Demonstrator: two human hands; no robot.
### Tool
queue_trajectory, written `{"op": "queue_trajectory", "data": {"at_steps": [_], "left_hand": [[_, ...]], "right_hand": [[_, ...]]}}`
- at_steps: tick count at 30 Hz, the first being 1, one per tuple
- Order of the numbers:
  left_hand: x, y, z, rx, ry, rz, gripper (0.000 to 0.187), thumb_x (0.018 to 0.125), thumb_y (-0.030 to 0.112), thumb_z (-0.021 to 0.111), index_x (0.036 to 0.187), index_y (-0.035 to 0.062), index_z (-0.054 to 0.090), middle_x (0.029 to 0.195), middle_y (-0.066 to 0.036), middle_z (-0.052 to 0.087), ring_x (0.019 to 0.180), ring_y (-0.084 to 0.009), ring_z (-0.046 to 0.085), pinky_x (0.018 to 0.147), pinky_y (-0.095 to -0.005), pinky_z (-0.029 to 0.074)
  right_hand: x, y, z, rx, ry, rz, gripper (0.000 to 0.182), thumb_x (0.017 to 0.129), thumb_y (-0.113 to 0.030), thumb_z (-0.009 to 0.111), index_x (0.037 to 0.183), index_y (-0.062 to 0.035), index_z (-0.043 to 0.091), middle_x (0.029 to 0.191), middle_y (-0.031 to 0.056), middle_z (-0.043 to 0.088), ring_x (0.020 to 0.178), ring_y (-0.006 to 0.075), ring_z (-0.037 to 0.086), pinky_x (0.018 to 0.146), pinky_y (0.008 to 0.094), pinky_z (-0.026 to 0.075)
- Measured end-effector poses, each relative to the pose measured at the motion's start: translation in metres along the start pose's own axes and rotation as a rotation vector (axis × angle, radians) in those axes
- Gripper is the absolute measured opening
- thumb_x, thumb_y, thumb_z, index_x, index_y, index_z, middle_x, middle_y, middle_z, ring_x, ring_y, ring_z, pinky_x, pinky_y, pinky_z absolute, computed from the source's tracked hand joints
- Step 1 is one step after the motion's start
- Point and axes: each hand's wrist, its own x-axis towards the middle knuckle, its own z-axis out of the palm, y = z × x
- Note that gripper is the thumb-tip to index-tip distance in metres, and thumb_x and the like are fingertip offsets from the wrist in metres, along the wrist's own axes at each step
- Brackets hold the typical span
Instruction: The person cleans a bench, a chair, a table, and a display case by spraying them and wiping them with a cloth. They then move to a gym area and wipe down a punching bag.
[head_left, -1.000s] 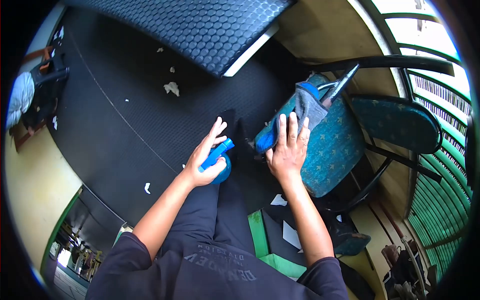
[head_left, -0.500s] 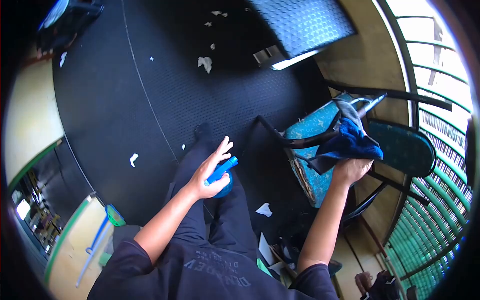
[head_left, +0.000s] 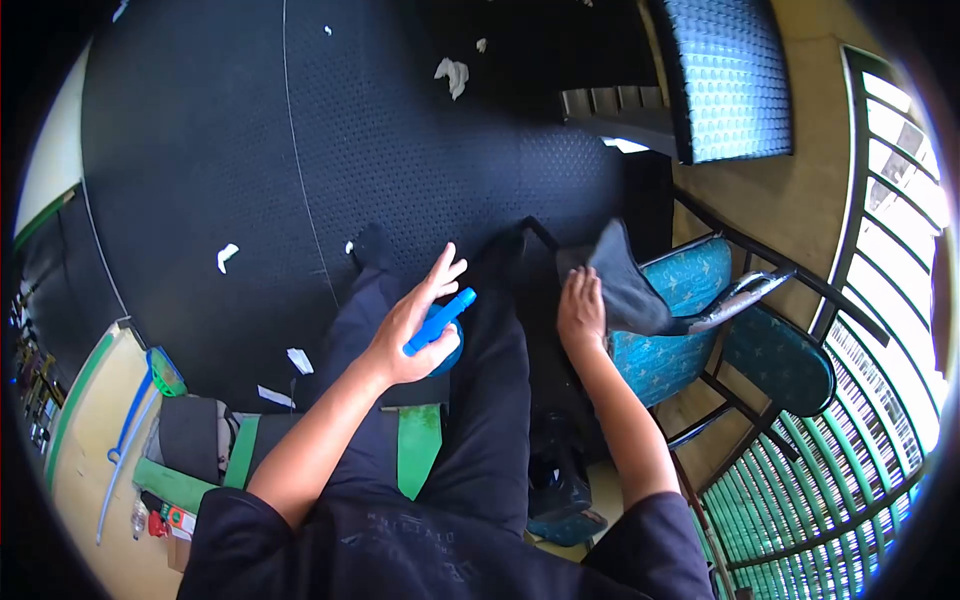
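Observation:
My left hand holds a blue spray bottle in front of my legs; its fingers stretch past the trigger head and the thumb hooks round it. Most of the bottle's body is hidden behind the hand. To the right, my right hand grips a dark grey cloth, fingers on top of it, at the near arm of a chair. That chair has a teal patterned seat, a teal backrest and a black frame. The cloth covers part of the armrest and seat edge.
Scraps of white paper lie on the black textured floor. A step with a shiny textured top stands at the upper right. Green window bars line the right side. A blue-handled tool leans at the lower left.
My right hand has moved left with the cloth, from over the chair's far arm to its near arm. The left hand still holds the spray bottle. The view has shifted.

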Motion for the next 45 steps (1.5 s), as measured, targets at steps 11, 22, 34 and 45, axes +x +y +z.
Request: {"op": "queue_trajectory", "data": {"at_steps": [11, 22, 34, 45], "left_hand": [[0.053, -0.064, 0.016, 0.032, 0.101, -0.117, 0.094, 0.072, -0.001, 0.052, 0.158, 0.0016, 0.013, 0.147, -0.027, 0.045, 0.128, -0.0397, 0.055, 0.108, -0.0459, 0.043], [0.083, -0.088, 0.048, -0.029, 0.157, -0.111, 0.098, 0.073, 0.004, 0.061, 0.158, 0.0008, 0.013, 0.147, -0.027, 0.046, 0.122, -0.0394, 0.059, 0.102, -0.0439, 0.046], [0.026, 0.009, -0.004, -0.056, 0.110, 0.061, 0.091, 0.079, 0.006, 0.061, 0.157, 0.0019, 0.016, 0.146, -0.028, 0.047, 0.122, -0.0383, 0.059, 0.104, -0.0437, 0.046], [-0.020, -0.002, -0.027, 0.161, -0.246, -0.095, 0.100, 0.069, -0.002, 0.049, 0.159, 0.0007, 0.006, 0.147, -0.027, 0.042, 0.130, -0.0353, 0.050, 0.111, -0.0450, 0.039]], "right_hand": [[0.217, -0.135, 0.229, -0.227, -0.444, -0.245, 0.065, 0.096, -0.026, 0.052, 0.151, 0.0048, 0.034, 0.162, 0.0194, 0.025, 0.148, 0.0415, 0.019, 0.117, 0.0634, 0.017], [0.227, -0.074, 0.154, 0.497, -0.530, 0.158, 0.036, 0.098, -0.020, 0.049, 0.127, -0.0009, 0.058, 0.127, 0.0180, 0.065, 0.111, 0.0306, 0.067, 0.090, 0.0340, 0.056], [0.048, -0.036, 0.067, -0.490, -0.429, -0.352, 0.061, 0.099, -0.030, 0.040, 0.154, -0.0033, 0.032, 0.166, 0.0138, 0.014, 0.152, 0.0385, 0.009, 0.120, 0.0627, 0.003], [-0.002, -0.092, 0.196, 0.100, -0.262, 0.264, 0.061, 0.100, -0.033, 0.038, 0.157, -0.0126, 0.028, 0.166, 0.0087, 0.018, 0.152, 0.0333, 0.017, 0.122, 0.0556, 0.013]]}}
